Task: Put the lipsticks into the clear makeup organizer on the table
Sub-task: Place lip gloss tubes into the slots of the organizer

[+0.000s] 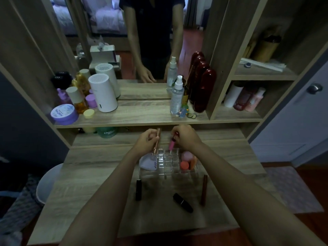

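The clear makeup organizer (pixel 168 166) stands mid-table, with a white pouch in its left part and pink and orange sponges in its right part. My left hand (pixel 146 141) grips a rose-gold lipstick tube (pixel 156 143) upright, its lower end over the organizer's back left. My right hand (pixel 186 137) holds a pink lipstick (pixel 171 143) upright, its tip down at a back slot. Nearer me on the table lie a black lipstick (pixel 138 189), a second black lipstick (pixel 182 202) and a slim brown lip tube (pixel 204 189).
A raised shelf behind the organizer carries a white cylinder (pixel 103 93), a lilac jar (pixel 63 114), spray bottles (pixel 176 96) and dark red bottles (pixel 204 89) before a mirror. A white bin (pixel 47 183) stands left of the table.
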